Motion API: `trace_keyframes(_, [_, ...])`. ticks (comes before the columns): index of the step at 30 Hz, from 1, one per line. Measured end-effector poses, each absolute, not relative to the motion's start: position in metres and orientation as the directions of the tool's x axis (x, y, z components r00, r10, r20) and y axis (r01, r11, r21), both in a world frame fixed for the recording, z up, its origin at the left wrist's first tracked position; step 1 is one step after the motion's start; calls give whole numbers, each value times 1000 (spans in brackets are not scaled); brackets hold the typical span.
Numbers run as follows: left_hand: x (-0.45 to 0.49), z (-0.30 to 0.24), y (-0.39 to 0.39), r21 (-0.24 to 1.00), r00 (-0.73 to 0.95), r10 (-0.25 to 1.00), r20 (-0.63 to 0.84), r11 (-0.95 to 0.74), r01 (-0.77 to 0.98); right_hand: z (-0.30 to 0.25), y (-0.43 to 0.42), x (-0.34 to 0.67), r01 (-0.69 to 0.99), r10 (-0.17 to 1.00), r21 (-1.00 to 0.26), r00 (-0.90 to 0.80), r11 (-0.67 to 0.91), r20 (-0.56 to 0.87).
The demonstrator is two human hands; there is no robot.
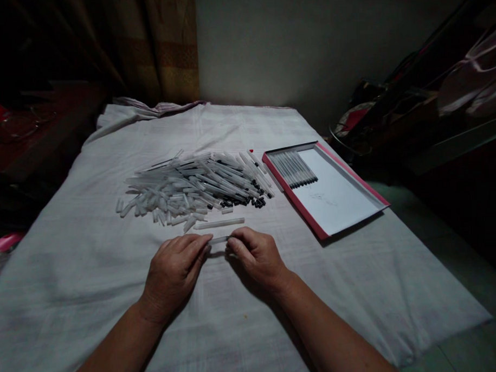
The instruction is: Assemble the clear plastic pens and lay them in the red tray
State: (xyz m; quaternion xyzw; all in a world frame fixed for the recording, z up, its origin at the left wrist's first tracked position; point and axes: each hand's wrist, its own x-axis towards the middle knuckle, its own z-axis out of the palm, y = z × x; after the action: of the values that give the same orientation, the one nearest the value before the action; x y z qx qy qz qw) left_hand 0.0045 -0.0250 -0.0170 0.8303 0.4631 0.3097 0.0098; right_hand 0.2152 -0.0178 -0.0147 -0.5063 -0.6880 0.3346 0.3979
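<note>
Cloth-covered worktop, read from left to right: at the left of the heap lie loose clear caps, strewn in no order; the left hand comes next, its grip narrow, thumb and fingers closed on one end of a slim pen; behind the hands spreads a pile of pale barrels, probably set there to be within easy reach of both; a single barrel lies crosswise between pile and hands; the right hand pinches the pen's other end, its grip equally narrow; the pen is thus held level just above the cloth, a hold that likely keeps both ends in line; small black plugs cluster at the pile's near right edge; farthest right, a red-edged tray bears a row of pens, dark ends nearest the viewer, presumably aligned for tidy packing and counting.
</note>
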Motion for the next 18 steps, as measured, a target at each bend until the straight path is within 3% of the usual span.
trace_keyframes(3, [4,-18,-25,305,381,780,497,-567,765,-14,-18,217,502,953,-812,-207,297,220])
trace_keyframes(10, [4,-15,-24,300,396,770,500,-583,755,-12,-18,219,410,927,-833,-212,371,309])
trace_keyframes(18, [5,-14,-24,261,435,729,528,-627,734,-13,-15,220,539,927,-755,-245,373,283])
